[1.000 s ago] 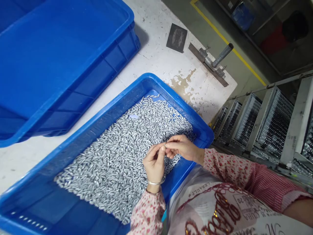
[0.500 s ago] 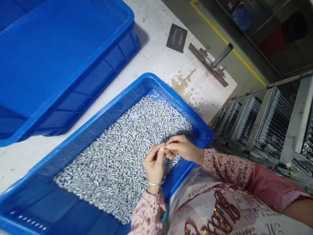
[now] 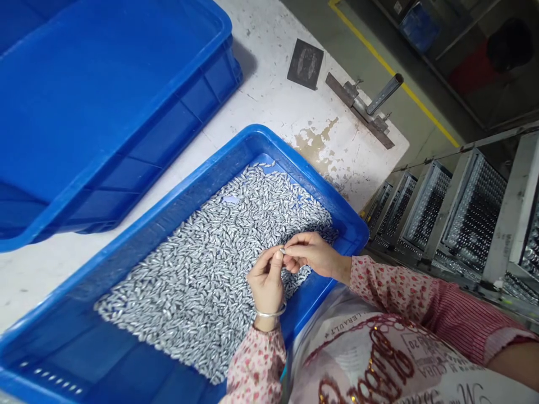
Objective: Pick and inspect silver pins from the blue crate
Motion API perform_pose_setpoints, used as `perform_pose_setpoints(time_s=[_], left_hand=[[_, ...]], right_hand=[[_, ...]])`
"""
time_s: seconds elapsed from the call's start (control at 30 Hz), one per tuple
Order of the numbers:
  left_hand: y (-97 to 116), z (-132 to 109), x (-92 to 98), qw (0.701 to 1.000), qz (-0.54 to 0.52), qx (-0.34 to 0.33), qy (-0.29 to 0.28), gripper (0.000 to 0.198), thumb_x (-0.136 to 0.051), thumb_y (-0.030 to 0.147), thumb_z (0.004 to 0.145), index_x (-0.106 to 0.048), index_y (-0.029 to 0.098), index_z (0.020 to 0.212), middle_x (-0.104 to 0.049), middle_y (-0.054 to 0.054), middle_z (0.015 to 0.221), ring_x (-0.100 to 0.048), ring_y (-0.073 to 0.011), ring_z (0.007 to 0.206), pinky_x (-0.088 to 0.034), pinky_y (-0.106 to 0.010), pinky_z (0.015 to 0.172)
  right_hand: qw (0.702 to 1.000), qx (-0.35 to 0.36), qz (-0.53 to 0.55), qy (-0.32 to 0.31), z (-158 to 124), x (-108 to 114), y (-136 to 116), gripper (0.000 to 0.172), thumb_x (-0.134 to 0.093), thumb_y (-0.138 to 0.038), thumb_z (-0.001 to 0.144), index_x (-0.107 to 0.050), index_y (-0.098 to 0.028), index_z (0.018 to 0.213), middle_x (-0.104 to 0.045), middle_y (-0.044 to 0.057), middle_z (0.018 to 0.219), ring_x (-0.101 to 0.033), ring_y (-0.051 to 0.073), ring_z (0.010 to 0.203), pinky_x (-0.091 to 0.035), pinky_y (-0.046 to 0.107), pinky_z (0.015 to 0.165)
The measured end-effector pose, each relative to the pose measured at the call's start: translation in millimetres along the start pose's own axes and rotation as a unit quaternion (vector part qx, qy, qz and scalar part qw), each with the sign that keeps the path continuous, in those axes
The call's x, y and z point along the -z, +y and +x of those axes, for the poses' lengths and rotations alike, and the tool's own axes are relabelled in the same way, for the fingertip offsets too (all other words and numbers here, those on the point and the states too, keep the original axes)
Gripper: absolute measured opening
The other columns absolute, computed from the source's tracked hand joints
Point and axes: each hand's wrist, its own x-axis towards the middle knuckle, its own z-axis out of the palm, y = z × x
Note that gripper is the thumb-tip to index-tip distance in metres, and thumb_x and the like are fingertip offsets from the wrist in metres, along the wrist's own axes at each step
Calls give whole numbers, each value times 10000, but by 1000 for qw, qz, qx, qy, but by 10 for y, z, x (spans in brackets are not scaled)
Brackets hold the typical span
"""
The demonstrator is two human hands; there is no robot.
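My left hand, with a bracelet at the wrist, pinches a small silver metal piece between thumb and forefinger. At the other end of the piece, the fingertips of my right hand are closed on it too. Both hands are over a blue tray, near its right end. Many loose silver spindle-shaped pieces cover much of the tray's floor. Part of the pile is hidden beneath my hands.
A larger blue bin stands at upper left on the worn white table. A dark square plate and a metal clamp-like fixture lie near the far edge. Metal racks with rows of silver parts stand at right.
Hardly anything differs. Both hands keep their pinch on the small piece, and the left hand has shifted very slightly to the right.
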Motion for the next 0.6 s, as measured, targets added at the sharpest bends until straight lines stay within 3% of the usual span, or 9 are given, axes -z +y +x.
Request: perform_pose_setpoints(time_s=[0.2, 0.47, 0.6], left_hand=[[-85, -17, -41, 995, -86, 55, 10, 201, -696, 363, 797, -728, 216, 931, -676, -2, 772, -579, -102, 699, -471, -227, 684], [15, -20, 2, 996, 77, -54, 2, 144, -641, 300, 845, -725, 213, 922, -673, -16, 862, -597, -125, 801, -462, -256, 776], [38, -34, 5, 992, 103, -70, -1, 141, -632, 292, 850, -724, 217, 925, -674, -18, 870, -599, -136, 812, -463, -267, 775]], right_hand=[[1000, 10, -13, 7, 1, -21, -8, 279, -771, -354, 652, -651, -123, 753, -666, 28, 637, -622, 129, 526, -498, 239, 487], [999, 16, -39, 8, 14, -2, 22, 258, -756, -343, 670, -627, -131, 742, -642, 11, 590, -594, 119, 488, -497, 240, 476], [999, 20, -35, 3, 17, 1, 18, 252, -756, -333, 658, -621, -128, 717, -643, 14, 575, -595, 124, 476, -491, 240, 465]])
